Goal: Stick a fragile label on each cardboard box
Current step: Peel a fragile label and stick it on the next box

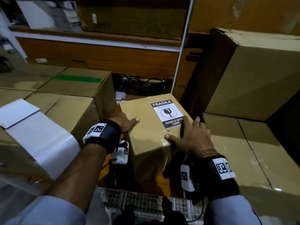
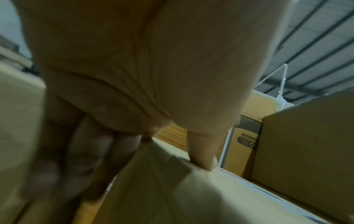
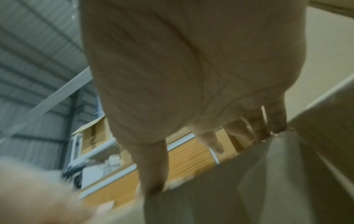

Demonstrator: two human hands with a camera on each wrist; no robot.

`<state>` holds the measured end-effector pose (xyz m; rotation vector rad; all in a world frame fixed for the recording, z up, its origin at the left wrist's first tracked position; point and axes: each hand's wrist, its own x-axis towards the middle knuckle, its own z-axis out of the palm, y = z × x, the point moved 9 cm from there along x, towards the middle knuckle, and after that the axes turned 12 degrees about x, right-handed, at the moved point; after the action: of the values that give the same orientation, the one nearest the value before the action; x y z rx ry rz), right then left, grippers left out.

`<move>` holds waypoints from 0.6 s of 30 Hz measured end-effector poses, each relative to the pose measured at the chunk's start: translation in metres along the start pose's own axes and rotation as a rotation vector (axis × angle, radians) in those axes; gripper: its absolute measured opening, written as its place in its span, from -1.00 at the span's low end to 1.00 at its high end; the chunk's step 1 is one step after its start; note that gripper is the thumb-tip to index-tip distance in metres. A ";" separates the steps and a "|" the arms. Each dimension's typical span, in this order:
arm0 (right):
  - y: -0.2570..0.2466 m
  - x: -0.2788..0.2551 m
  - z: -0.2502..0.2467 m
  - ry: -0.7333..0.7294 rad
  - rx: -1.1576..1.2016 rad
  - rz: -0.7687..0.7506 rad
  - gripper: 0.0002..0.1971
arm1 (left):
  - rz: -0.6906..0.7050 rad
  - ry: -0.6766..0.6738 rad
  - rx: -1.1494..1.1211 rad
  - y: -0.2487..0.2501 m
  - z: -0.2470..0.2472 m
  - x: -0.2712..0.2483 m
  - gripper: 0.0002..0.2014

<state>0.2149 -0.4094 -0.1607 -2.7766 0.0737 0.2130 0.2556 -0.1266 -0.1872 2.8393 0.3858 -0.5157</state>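
A small cardboard box (image 1: 146,127) sits in the gap between stacks of cartons. A black-and-white FRAGILE label (image 1: 167,112) is stuck on its top, toward the far right corner. My left hand (image 1: 125,121) grips the box's left edge, thumb on top and fingers down the side. My right hand (image 1: 190,135) holds the right edge, thumb on the top face, forefinger touching the label's lower corner, the other fingers over the edge. The left wrist view shows my left hand (image 2: 134,75) with its thumb on the box top (image 2: 191,197). In the blurred right wrist view my right hand (image 3: 172,68) spans the box (image 3: 229,189).
Stacked cartons (image 1: 73,88) and a white box (image 1: 40,132) crowd the left. A tall carton (image 1: 259,75) stands on flat taped cartons (image 1: 243,151) at the right. A wooden shelf unit (image 1: 97,54) with cables under it is behind. A wire mesh (image 1: 129,203) lies below my arms.
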 end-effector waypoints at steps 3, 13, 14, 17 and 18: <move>-0.001 0.005 -0.007 0.001 0.067 0.027 0.39 | 0.047 0.018 -0.058 0.003 0.003 -0.007 -0.32; 0.008 0.002 -0.026 0.263 0.161 0.080 -0.08 | 0.172 0.181 -0.223 -0.007 -0.016 -0.039 -0.33; 0.004 0.001 -0.030 0.290 0.179 0.058 -0.16 | 0.166 0.233 -0.245 -0.010 -0.023 -0.044 -0.33; -0.008 -0.003 -0.039 0.390 0.241 -0.015 -0.26 | 0.146 0.358 -0.317 -0.021 -0.037 -0.052 -0.29; -0.011 -0.004 -0.039 0.409 0.290 -0.025 -0.27 | 0.135 0.385 -0.345 -0.024 -0.039 -0.053 -0.26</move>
<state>0.2168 -0.4132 -0.1199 -2.4861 0.1572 -0.3475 0.2126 -0.1049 -0.1366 2.5892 0.3094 0.1202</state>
